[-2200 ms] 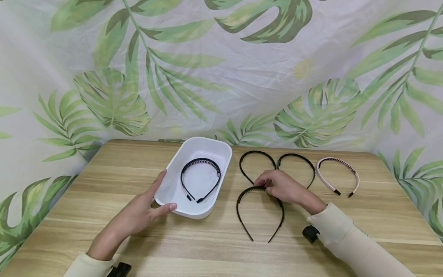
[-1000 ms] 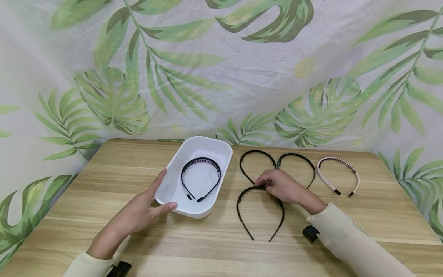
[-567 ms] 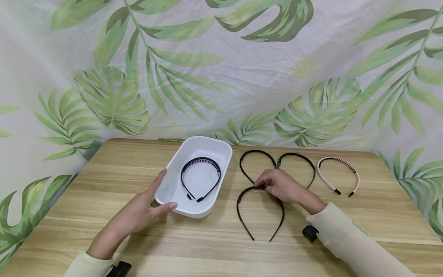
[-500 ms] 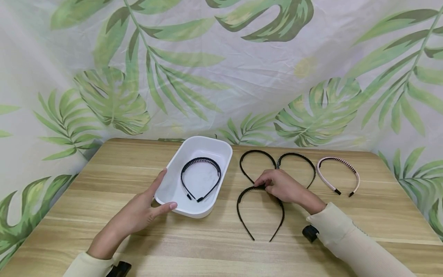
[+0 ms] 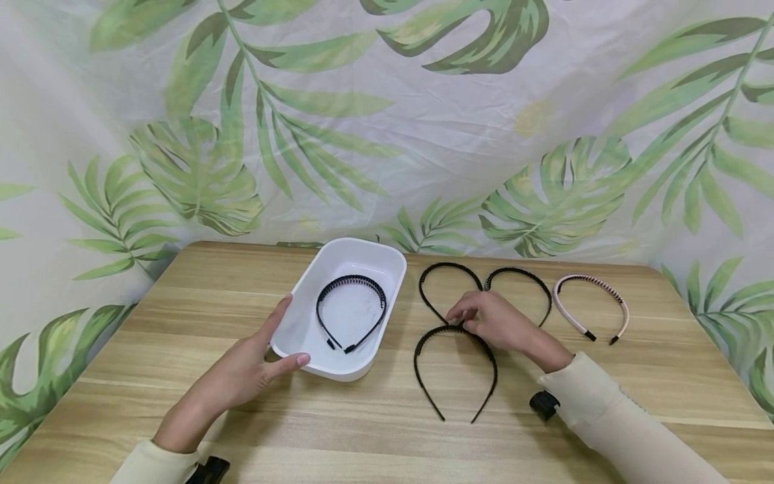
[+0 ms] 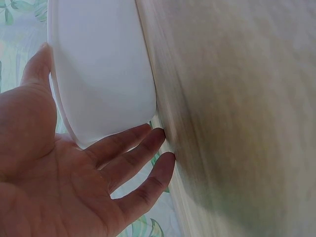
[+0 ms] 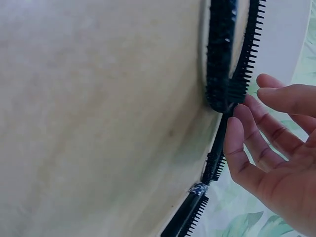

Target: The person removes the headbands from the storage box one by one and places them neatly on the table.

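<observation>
My left hand [image 5: 242, 373] rests against the near-left corner of a white plastic tray [image 5: 345, 366]. Its thumb lies over the rim. In the left wrist view the other fingers [image 6: 140, 192] are extended and spread beside the tray wall. Inside the tray lies a black toothed headband [image 5: 353, 278]. My right hand [image 5: 498, 323] is just beyond the arch of a black headband [image 5: 449, 329] lying nearest the front. In the right wrist view its fingers [image 7: 234, 143] are parted and hold nothing, close to the black headband's teeth [image 7: 247, 64].
Two more black headbands lie behind, one at the left [image 5: 447, 265] and one at the right [image 5: 520, 271], partly hidden by my right hand. A pink headband [image 5: 562, 310] with black tips lies at the far right. The wooden table [image 5: 338, 437] ends at a leaf-patterned cloth [image 5: 338, 134].
My right hand has let go of the front black headband and shifted slightly back, uncovering the top of its arch. The left hand and the tray have stayed put.
</observation>
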Demonstrator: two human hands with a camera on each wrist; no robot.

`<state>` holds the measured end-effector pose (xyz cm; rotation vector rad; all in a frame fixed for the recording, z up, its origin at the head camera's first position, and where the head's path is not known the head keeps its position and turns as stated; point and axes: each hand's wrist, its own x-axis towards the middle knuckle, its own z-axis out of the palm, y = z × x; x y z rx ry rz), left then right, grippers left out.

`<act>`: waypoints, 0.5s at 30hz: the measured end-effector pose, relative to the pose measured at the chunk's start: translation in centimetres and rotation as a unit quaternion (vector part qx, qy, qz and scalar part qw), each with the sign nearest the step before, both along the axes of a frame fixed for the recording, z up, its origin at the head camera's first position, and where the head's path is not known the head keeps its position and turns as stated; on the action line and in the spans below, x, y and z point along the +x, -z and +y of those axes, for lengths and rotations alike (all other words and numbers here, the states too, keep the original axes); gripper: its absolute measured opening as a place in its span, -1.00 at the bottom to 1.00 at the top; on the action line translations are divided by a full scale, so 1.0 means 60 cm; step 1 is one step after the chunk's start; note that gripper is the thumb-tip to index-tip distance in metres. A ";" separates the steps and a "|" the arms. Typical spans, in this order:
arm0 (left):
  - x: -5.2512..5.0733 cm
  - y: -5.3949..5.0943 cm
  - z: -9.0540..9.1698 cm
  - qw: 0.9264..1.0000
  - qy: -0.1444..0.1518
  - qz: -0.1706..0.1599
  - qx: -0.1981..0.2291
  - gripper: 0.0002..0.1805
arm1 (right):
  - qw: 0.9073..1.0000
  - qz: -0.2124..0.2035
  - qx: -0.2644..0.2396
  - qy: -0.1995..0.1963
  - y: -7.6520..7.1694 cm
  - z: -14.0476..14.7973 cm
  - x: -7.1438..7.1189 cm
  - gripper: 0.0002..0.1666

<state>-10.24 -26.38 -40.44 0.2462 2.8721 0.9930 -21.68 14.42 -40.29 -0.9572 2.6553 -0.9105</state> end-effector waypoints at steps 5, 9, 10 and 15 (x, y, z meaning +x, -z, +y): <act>0.001 -0.001 0.000 1.000 -0.001 -0.001 0.001 0.15 | 1.000 0.005 -0.003 0.008 -0.004 0.000 -0.004 -0.68; 0.000 -0.002 -0.001 1.000 -0.002 -0.002 0.003 0.15 | 1.000 0.006 -0.011 0.009 -0.010 -0.002 -0.006 -0.65; 0.000 -0.002 -0.001 1.000 -0.001 -0.001 0.004 0.15 | 1.000 0.006 -0.012 0.011 -0.012 -0.003 -0.007 -0.64; 0.000 -0.003 -0.001 1.000 -0.001 0.000 0.003 0.15 | 1.000 0.009 -0.011 0.016 -0.021 -0.009 -0.008 -0.61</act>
